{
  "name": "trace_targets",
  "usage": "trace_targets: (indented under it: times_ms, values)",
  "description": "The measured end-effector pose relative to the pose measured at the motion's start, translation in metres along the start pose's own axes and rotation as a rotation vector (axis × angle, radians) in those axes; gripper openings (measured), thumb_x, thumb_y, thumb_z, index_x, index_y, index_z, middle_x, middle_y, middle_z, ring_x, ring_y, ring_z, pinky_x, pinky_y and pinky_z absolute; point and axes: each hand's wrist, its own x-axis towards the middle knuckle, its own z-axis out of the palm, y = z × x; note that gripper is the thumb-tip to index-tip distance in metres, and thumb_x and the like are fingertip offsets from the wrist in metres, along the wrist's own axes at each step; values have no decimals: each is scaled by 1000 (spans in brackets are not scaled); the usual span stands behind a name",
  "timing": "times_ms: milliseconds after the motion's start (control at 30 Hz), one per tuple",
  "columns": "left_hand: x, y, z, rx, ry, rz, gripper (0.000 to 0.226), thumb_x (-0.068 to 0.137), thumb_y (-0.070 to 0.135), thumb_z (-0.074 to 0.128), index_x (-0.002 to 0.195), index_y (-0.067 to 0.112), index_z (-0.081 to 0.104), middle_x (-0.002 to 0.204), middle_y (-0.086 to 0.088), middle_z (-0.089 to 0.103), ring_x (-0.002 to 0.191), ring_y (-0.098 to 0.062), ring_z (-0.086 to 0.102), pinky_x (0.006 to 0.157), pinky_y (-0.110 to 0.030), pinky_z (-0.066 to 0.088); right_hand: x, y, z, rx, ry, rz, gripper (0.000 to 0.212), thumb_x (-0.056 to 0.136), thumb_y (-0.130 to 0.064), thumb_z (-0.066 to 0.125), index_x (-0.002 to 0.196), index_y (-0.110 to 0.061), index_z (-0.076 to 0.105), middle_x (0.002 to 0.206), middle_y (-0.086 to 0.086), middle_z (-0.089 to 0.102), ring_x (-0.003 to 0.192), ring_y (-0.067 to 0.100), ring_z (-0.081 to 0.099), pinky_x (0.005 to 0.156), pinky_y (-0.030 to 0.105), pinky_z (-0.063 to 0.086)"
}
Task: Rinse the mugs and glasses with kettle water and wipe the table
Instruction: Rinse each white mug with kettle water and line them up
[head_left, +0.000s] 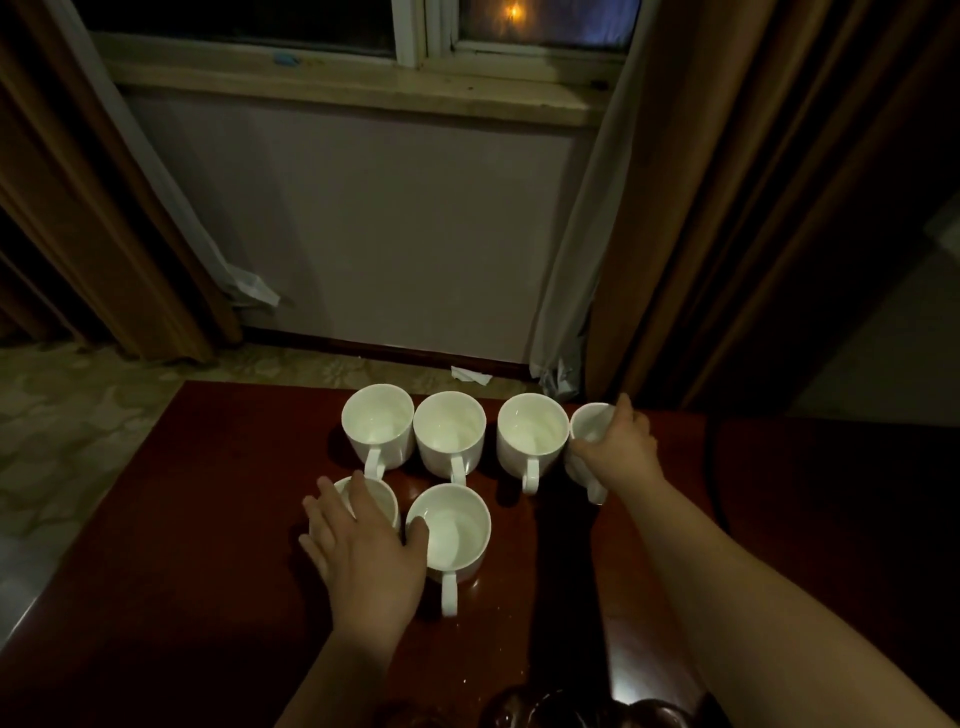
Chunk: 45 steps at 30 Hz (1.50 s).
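left hand (363, 551): laid with spread fingers over near-left mug (376, 501) | right hand (618, 447): far-right mug (589, 431) is gripped at rim | table (182, 571): six white mugs are seen

Four mugs (449, 434) stand in a row along the table's (156, 571) far edge. Two more mugs (449, 525) sit side by side just nearer, below the row's left half. Behind the table rises the window wall (363, 218).
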Motion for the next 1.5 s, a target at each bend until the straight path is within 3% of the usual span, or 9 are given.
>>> trace_targets:
  times_ms: [200, 367, 567, 800, 1000, 1167, 1333, 1400, 1500]
  values:
    - [6, -5, -4, 47, -124, 14, 81, 90, 35, 55, 149, 17, 2, 157, -15, -9, 143, -34, -12, 116, -48, 2, -16, 1, 1, -35, 152, -109, 82, 82, -34, 61, 146, -11, 14, 153, 15, 19, 139, 34, 18, 114, 44, 22]
    - [-20, -18, -33, -187, -195, 279, 86, 85, 28, 64, 149, 21, 6, 158, 0, -3, 145, -17, -6, 119, -44, 7, -108, 1, -4, 241, 86, -351, 59, 83, -23, 61, 137, -17, 38, 140, 7, 41, 130, 26, 38, 105, 41, 38]
    - [-112, -52, -71, -233, -373, 409, 72, 87, 26, 63, 144, 34, 20, 148, 15, 27, 130, 1, 29, 106, -20, 27, -248, 48, 8, 125, -245, -584, 42, 88, -17, 57, 127, -29, 48, 118, -20, 44, 111, -2, 45, 88, 1, 29]
    - [-193, -94, -64, 329, -288, 307, 93, 70, 77, 43, 143, 28, 11, 146, 13, 27, 134, -8, 26, 112, -28, 19, -312, 86, 41, 115, -410, -558, 44, 89, -21, 53, 132, -29, 43, 124, -18, 45, 110, -5, 40, 94, 7, 31]
    - [-212, -103, -47, 621, -252, 359, 102, 74, 73, 47, 146, 13, 6, 151, -4, 22, 144, -27, 5, 114, -52, -2, -326, 108, 63, 150, -482, -522, 59, 83, -16, 56, 136, -30, 35, 136, -15, 44, 122, -2, 41, 98, 11, 34]
    - [-207, -116, -36, 411, -146, 476, 90, 49, 71, 60, 118, 13, 50, 110, -2, 62, 108, -26, 59, 104, -52, 29, -338, 116, 61, 268, -530, -527, 70, 78, -8, 59, 122, -54, 29, 123, -32, 40, 114, -17, 40, 95, 4, 36]
    - [-208, -101, -56, 159, -491, 606, 90, 65, 63, 68, 138, 35, 24, 134, 22, 31, 122, -3, 34, 99, -21, 29, -334, 137, 54, 156, -507, -561, 103, 66, -42, 70, 131, -59, -9, 151, -18, 18, 140, 3, 18, 114, 34, 27]
    - [-207, -85, -70, 66, -657, 674, 91, 64, 61, 73, 137, 42, 22, 132, 31, 26, 123, 5, 30, 98, -17, 31, -335, 141, 47, 223, -465, -564, 110, 60, -54, 74, 130, -64, -10, 149, -25, 20, 137, -2, 22, 111, 31, 30]
    - [-210, -61, -81, -32, -754, 761, 87, 64, 53, 78, 133, 47, 26, 131, 36, 27, 121, 12, 31, 98, -14, 34, -343, 142, 29, 446, -441, -535, 103, 62, -36, 82, 133, -57, 9, 135, -40, 30, 128, -14, 32, 99, 10, 35]
